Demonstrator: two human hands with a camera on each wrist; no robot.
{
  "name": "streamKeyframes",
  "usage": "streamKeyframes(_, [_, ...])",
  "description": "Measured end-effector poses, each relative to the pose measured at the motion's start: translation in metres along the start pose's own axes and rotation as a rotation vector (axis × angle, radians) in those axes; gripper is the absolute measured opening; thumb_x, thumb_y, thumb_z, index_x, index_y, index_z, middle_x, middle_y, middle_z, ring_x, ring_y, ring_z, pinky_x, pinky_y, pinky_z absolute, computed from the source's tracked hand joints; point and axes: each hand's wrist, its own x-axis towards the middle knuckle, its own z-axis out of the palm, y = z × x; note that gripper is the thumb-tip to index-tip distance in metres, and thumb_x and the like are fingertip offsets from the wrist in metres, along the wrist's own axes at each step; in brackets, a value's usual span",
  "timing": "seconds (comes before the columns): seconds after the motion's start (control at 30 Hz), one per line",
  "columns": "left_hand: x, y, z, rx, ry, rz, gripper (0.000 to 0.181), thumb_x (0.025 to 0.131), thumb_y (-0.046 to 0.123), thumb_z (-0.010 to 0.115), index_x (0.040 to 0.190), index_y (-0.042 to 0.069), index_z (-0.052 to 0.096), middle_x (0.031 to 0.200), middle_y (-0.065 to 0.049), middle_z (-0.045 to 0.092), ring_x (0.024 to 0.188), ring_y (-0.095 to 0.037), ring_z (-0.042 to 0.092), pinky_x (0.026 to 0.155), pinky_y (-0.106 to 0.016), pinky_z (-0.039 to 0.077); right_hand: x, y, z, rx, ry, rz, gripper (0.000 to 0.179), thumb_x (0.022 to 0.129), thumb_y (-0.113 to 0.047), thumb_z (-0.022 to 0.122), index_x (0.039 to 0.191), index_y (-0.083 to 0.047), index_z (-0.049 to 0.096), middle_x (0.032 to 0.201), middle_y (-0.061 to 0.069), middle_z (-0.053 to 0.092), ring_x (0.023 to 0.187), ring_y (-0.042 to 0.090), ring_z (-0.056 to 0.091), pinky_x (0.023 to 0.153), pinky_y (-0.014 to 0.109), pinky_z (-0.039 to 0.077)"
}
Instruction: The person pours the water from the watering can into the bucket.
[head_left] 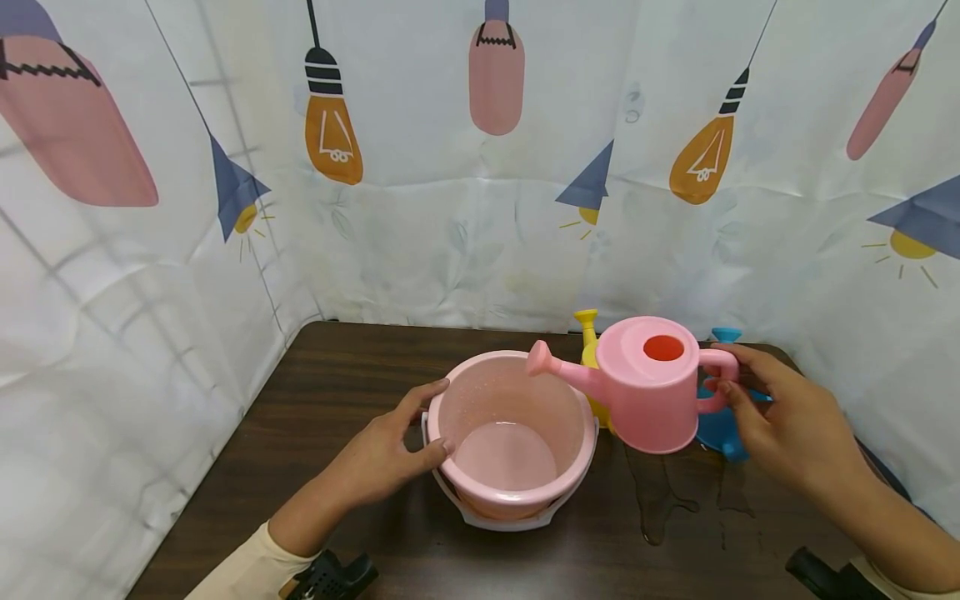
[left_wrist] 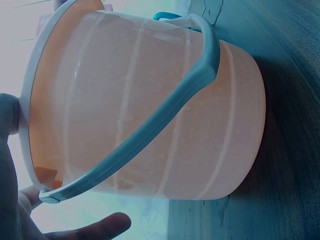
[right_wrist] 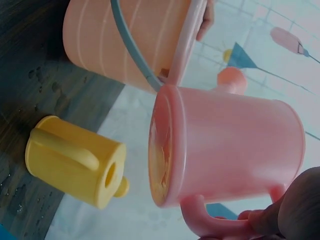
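A pale pink bucket (head_left: 517, 492) with a grey-white handle stands on the dark wooden table. My left hand (head_left: 375, 454) holds its left rim, thumb and index finger over the edge; one finger (left_wrist: 107, 226) sticks out straight, off the bucket, in the left wrist view. My right hand (head_left: 795, 417) grips the handle of a pink watering can (head_left: 652, 400), raised off the table. Its spout (head_left: 558, 367) reaches over the bucket's right rim, and no stream shows from it. Droplets cling to the bucket's inner wall, with a glint on its floor.
Behind the raised can stand a yellow watering can (right_wrist: 75, 160) and a blue watering can (head_left: 720, 429), both partly hidden in the head view. Wet trails (head_left: 656, 500) mark the table (head_left: 300, 400) right of the bucket. A printed white curtain (head_left: 450, 250) hangs behind.
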Motion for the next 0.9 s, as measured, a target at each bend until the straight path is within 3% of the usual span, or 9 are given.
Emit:
streamKeyframes(0.1, [0.0,0.0,0.0,0.007,0.004,0.001,0.077,0.09,0.056,0.07,0.156,0.042,0.032,0.133,-0.003,0.064,0.119,-0.022,0.061,0.092,-0.049,0.049,0.002,0.0,0.002,-0.004,0.017,-0.041,0.053,0.083,0.012,0.076,0.133,0.003,0.063,0.116,0.022,0.07,0.091,-0.003,0.067,0.072,0.002,0.041])
streamKeyframes(0.2, [0.0,0.001,0.0,0.01,0.003,-0.002,0.077,0.091,0.056,0.069,0.157,0.041,0.032,0.133,-0.003,0.064,0.119,-0.023,0.061,0.091,-0.049,0.049,0.003,0.0,0.003,-0.003,0.024,-0.072,0.053,0.081,0.012,0.077,0.132,0.003,0.064,0.114,0.02,0.071,0.093,-0.023,0.05,0.074,0.002,0.041])
streamKeyframes(0.53, [0.0,0.001,0.0,0.009,-0.003,-0.021,0.078,0.09,0.057,0.07,0.156,0.043,0.032,0.132,-0.005,0.064,0.118,-0.023,0.062,0.09,-0.049,0.049,0.008,-0.005,0.005,-0.006,0.021,-0.115,0.055,0.08,0.013,0.078,0.133,0.004,0.064,0.117,0.019,0.071,0.094,-0.019,0.052,0.075,0.002,0.041])
streamKeyframes(0.77, [-0.001,0.002,-0.001,0.01,0.002,-0.012,0.077,0.09,0.055,0.07,0.157,0.041,0.034,0.13,-0.004,0.065,0.116,-0.023,0.062,0.089,-0.048,0.05,0.011,-0.011,0.005,-0.019,0.019,-0.141,0.052,0.081,0.011,0.079,0.129,-0.004,0.067,0.096,0.002,0.073,0.087,-0.007,0.06,0.075,0.003,0.042])
streamKeyframes(0.9, [-0.001,0.002,0.0,0.012,0.002,-0.018,0.077,0.09,0.055,0.07,0.156,0.043,0.033,0.129,-0.003,0.065,0.117,-0.022,0.062,0.09,-0.048,0.049,0.014,-0.014,0.003,-0.047,0.018,-0.177,0.051,0.08,0.011,0.08,0.127,-0.006,0.068,0.093,-0.002,0.072,0.084,-0.001,0.063,0.073,0.004,0.044])
